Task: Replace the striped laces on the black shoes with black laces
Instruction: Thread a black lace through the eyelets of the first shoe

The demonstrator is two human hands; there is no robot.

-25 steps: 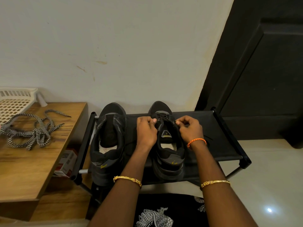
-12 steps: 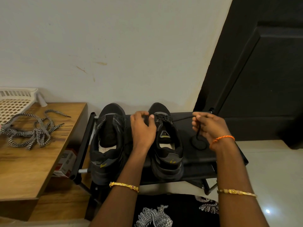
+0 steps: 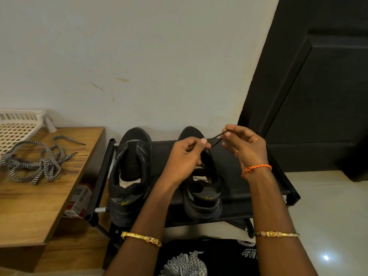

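Two black shoes stand on a black shoe rack [image 3: 258, 188], heels toward me. The left shoe [image 3: 130, 176] has no lace in view. Over the right shoe [image 3: 203, 196] both my hands are raised. My left hand [image 3: 185, 158] pinches a thin black lace [image 3: 216, 138] between thumb and fingers. My right hand [image 3: 245, 146] pinches the same lace at its far end, just to the right. The short stretch of lace runs taut between them. The striped black-and-white laces [image 3: 37, 162] lie in a loose heap on the wooden table to the left.
A wooden table [image 3: 29, 206] stands left of the rack, with a white plastic basket [image 3: 16, 126] at its back corner. A small red-and-white box [image 3: 79, 200] sits under the table edge. A black door [image 3: 318, 86] is at the right, a pale wall behind.
Both hands left the right shoe's eyelets. The right hand drew the black lace out to the right, then swung back in; the left hand rose off the shoe and took the lace.
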